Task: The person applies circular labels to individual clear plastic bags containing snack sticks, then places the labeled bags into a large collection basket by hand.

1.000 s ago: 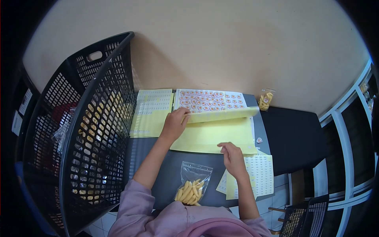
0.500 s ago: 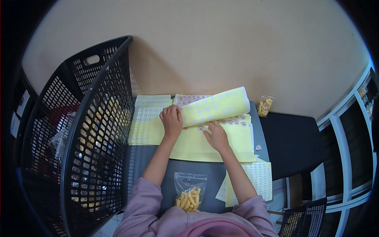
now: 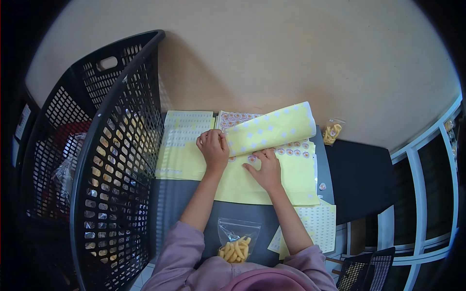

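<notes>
A yellow sticker sheet point(image 3: 272, 128) with pale marks on its back is curled over on top of a yellow sheet point(image 3: 262, 186) that bears rows of round stickers. My left hand point(image 3: 213, 149) pinches the left end of the curled part, fingers bent together. At its lower edge, my right hand point(image 3: 264, 169) has its fingertips against the curl, with the thumb spread away over the sheet beneath. Nearer to me lies a clear zip bag point(image 3: 236, 249) holding yellow, finger-shaped snacks.
A tall black basket point(image 3: 114, 160) with bagged goods stands at the left. Printed sheets point(image 3: 187, 128) lie behind on the left, others point(image 3: 318, 225) at the right. A snack bag point(image 3: 333, 133) stands by the wall. One loose sticker point(image 3: 322, 186) lies right.
The view has shifted slightly. Both hands keep nearly the same places on the curled sheet, and my right thumb is spread a little further from the fingers.
</notes>
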{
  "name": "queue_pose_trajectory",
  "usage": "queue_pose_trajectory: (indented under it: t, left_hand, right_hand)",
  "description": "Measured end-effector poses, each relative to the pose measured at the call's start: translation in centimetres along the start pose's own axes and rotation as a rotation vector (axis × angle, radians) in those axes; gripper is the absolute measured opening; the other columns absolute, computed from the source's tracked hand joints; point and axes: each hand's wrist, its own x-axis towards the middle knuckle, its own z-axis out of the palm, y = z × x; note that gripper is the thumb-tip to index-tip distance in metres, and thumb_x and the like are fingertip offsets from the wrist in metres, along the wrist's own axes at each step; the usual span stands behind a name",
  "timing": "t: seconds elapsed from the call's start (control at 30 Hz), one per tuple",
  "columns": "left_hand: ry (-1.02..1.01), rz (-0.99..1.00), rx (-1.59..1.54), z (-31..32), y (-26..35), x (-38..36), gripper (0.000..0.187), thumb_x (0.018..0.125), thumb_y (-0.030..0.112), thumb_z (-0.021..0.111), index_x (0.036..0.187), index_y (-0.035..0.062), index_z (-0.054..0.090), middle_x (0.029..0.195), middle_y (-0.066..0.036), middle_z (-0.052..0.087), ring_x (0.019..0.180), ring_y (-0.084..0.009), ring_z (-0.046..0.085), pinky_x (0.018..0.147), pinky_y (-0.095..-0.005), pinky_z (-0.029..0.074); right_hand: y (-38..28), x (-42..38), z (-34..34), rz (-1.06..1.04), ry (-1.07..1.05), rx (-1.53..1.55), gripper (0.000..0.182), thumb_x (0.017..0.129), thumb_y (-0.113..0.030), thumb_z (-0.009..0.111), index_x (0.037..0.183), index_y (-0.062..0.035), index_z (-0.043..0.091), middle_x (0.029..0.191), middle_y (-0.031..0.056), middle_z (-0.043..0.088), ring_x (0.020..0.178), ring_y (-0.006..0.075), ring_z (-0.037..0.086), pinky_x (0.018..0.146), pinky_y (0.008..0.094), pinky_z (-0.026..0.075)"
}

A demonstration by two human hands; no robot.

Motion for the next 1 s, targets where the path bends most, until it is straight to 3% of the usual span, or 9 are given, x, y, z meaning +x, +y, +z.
queue_pose_trajectory:
  t: [0.43,0.7,0.93,1.0]
  left_hand:
    - [-0.023,0.000,-0.030,-0.3,0.1,0.2,0.007,0.074,0.008,0.054,0.078,0.0087,0.048,0.080,-0.002,0.054,0.087,-0.0216,0.047,0.084,-0.0380,0.027]
    - [0.004,0.018,-0.043,-0.2,0.1,0.2,0.010,0.072,0.006,0.055,0.078,0.0091,0.048,0.079,-0.002,0.052,0.086,-0.0215,0.046,0.084,-0.0370,0.027]
    - [-0.030,0.009,-0.021,-0.3,0.1,0.2,0.005,0.074,0.008,0.053,0.078,0.0078,0.049,0.081,-0.003,0.055,0.087,-0.0218,0.047,0.084,-0.0375,0.028]
    - [-0.032,0.010,-0.022,-0.3,0.1,0.2,0.005,0.074,0.008,0.053,0.078,0.0075,0.050,0.081,-0.004,0.055,0.087,-0.0218,0.047,0.083,-0.0374,0.028]
  right_hand:
    - [-0.4,0.1,1.7,0.085,0.096,-0.119,0.030,0.063,-0.027,0.071,0.081,-0.0042,0.062,0.082,0.0062,0.054,0.077,0.0219,0.052,0.064,0.0343,0.041]
    - [-0.8,0.2,2.3,0.001,0.204,-0.198,0.014,0.065,-0.016,0.066,0.068,-0.0056,0.059,0.073,0.0047,0.054,0.069,0.0213,0.053,0.058,0.0346,0.042]
    - [-0.6,0.4,2.4,-0.048,0.162,-0.165,0.010,0.068,-0.011,0.064,0.066,-0.0032,0.057,0.065,0.0072,0.054,0.066,0.0222,0.055,0.056,0.0333,0.044]
    - [-0.5,0.4,2.7,0.200,0.047,0.007,0.011,0.071,-0.011,0.061,0.064,-0.0037,0.056,0.069,0.0082,0.054,0.066,0.0263,0.054,0.060,0.0374,0.044]
